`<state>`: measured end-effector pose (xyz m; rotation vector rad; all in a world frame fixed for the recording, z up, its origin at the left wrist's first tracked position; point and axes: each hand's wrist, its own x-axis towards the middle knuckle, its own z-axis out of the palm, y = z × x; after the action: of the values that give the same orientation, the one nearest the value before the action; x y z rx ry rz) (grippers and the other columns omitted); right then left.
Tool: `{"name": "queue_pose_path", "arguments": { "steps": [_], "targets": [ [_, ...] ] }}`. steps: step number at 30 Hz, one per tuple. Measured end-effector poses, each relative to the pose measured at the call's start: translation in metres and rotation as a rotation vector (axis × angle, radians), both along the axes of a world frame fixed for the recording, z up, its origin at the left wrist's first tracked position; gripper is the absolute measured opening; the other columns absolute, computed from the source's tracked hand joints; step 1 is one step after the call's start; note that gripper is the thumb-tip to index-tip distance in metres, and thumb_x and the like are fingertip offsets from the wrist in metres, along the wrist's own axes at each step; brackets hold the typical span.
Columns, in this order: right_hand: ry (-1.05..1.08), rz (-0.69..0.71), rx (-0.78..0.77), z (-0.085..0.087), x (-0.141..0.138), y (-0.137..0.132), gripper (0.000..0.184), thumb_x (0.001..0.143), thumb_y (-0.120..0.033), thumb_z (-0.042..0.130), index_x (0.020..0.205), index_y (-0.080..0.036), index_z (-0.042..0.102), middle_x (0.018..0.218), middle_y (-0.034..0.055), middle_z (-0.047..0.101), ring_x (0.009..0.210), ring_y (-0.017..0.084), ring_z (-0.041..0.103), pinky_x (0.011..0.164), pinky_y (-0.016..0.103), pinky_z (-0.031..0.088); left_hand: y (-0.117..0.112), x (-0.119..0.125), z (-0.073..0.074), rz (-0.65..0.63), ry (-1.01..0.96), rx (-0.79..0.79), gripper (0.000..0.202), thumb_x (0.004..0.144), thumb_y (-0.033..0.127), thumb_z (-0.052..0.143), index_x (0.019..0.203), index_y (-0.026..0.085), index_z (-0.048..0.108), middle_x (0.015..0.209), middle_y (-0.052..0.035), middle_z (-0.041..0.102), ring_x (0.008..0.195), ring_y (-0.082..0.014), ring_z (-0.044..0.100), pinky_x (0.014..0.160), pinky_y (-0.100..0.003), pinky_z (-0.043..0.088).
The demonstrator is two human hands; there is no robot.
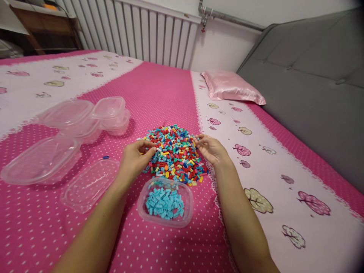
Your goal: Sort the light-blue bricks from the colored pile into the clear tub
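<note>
A heap of small toy building bricks (pixel 174 153) in mixed colours lies on the pink bedspread. At its left edge is my left hand (pixel 136 157), thumb and forefinger drawn together over the bricks; whatever they pinch is too small to name. My right hand (pixel 210 148) reaches the heap's right edge with its fingers closed at the tips, and I cannot make out what is in them. Just in front of the heap stands a clear plastic container (pixel 189 212) without a lid, holding many light blue bricks (pixel 164 203).
Clear lidded containers (pixel 42 159) stand on the left, some stacked (pixel 109 113). A loose clear lid (pixel 88 185) lies beside my left forearm, with one dark blue brick (pixel 105 157) behind it. Farther off are a pink pillow (pixel 231 86), a grey headboard (pixel 307 64) and a white radiator (pixel 142 32).
</note>
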<state>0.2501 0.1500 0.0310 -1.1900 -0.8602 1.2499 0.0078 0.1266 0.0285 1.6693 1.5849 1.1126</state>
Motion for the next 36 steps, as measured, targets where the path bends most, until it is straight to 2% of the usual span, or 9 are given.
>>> {"name": "queue_pose_path", "arguments": {
  "steps": [2,5,7,10,13,17,25,32,36],
  "targets": [
    [-0.024,-0.02,-0.01,0.002,0.003,-0.001,0.016,0.057,-0.016,0.061,0.063,-0.02,0.046,0.059,-0.0051,0.049,0.057,0.008,0.051,0.056,0.019,0.044,0.0,0.0,0.0,0.005,0.011,0.007,0.033,0.066,0.044,0.064,0.082,0.015,0.07,0.078,-0.0076,0.073,0.065,-0.0202,0.063,0.058,-0.029,0.046],
    [-0.252,0.087,-0.059,0.001,0.005,-0.005,0.019,0.061,-0.029,0.067,0.064,-0.019,0.052,0.055,-0.0063,0.049,0.049,0.007,0.043,0.048,0.021,0.037,-0.001,0.001,0.002,0.016,0.007,-0.001,0.033,0.064,0.044,0.065,0.08,0.016,0.069,0.075,-0.007,0.073,0.064,-0.0199,0.063,0.058,-0.029,0.046],
    [-0.469,0.178,-0.078,-0.003,0.005,-0.007,0.02,0.064,-0.034,0.069,0.064,-0.017,0.059,0.059,-0.0035,0.057,0.054,0.009,0.049,0.052,0.022,0.038,-0.001,0.002,0.003,0.017,-0.004,-0.006,0.033,0.063,0.045,0.066,0.078,0.016,0.069,0.074,-0.0064,0.073,0.064,-0.0197,0.063,0.058,-0.028,0.046],
    [-0.792,0.226,-0.071,-0.01,0.001,-0.008,0.019,0.068,-0.034,0.068,0.065,-0.016,0.068,0.067,0.0008,0.066,0.066,0.013,0.058,0.061,0.023,0.042,0.0,0.002,0.003,0.018,-0.005,-0.004,0.031,0.063,0.044,0.065,0.078,0.016,0.069,0.073,-0.0056,0.072,0.064,-0.0196,0.063,0.058,-0.028,0.046],
    [-0.934,0.261,-0.079,-0.015,-0.002,-0.005,0.015,0.068,-0.03,0.07,0.072,-0.016,0.072,0.062,-0.0004,0.065,0.06,0.012,0.058,0.058,0.023,0.042,0.0,0.001,0.001,0.011,0.002,-0.002,0.032,0.065,0.044,0.064,0.08,0.016,0.069,0.075,-0.0065,0.072,0.064,-0.02,0.063,0.057,-0.029,0.046],
    [-0.952,0.234,-0.1,-0.016,-0.004,-0.005,0.012,0.068,-0.021,0.07,0.079,-0.017,0.072,0.053,-0.0035,0.06,0.052,0.01,0.055,0.052,0.021,0.04,0.0,0.0,-0.001,-0.001,0.013,0.016,0.032,0.067,0.043,0.063,0.081,0.015,0.069,0.077,-0.0073,0.073,0.065,-0.0201,0.064,0.058,-0.029,0.046],
    [-0.871,0.278,-0.072,-0.014,-0.005,-0.004,0.007,0.07,-0.018,0.067,0.076,-0.015,0.07,0.053,-0.0036,0.06,0.053,0.01,0.055,0.053,0.021,0.041,0.0,0.0,0.001,-0.003,0.008,0.011,0.034,0.066,0.044,0.065,0.081,0.014,0.07,0.079,-0.0084,0.073,0.065,-0.021,0.064,0.058,-0.03,0.046],
    [-0.872,0.326,-0.074,-0.016,-0.004,-0.003,0.01,0.068,-0.024,0.068,0.063,-0.015,0.066,0.049,-0.0045,0.055,0.049,0.008,0.048,0.05,0.021,0.035,0.0,0.0,-0.001,-0.006,0.02,-0.001,0.035,0.067,0.044,0.063,0.083,0.014,0.07,0.08,-0.0081,0.073,0.066,-0.0201,0.063,0.058,-0.028,0.045],
    [-0.712,0.282,-0.086,-0.017,-0.003,-0.002,0.017,0.064,-0.03,0.072,0.059,-0.015,0.064,0.051,-0.0035,0.055,0.051,0.008,0.047,0.05,0.021,0.035,0.0,0.0,-0.002,-0.014,0.015,-0.008,0.035,0.067,0.043,0.063,0.084,0.014,0.07,0.081,-0.0079,0.072,0.067,-0.0196,0.062,0.058,-0.028,0.044]
  ]
}}
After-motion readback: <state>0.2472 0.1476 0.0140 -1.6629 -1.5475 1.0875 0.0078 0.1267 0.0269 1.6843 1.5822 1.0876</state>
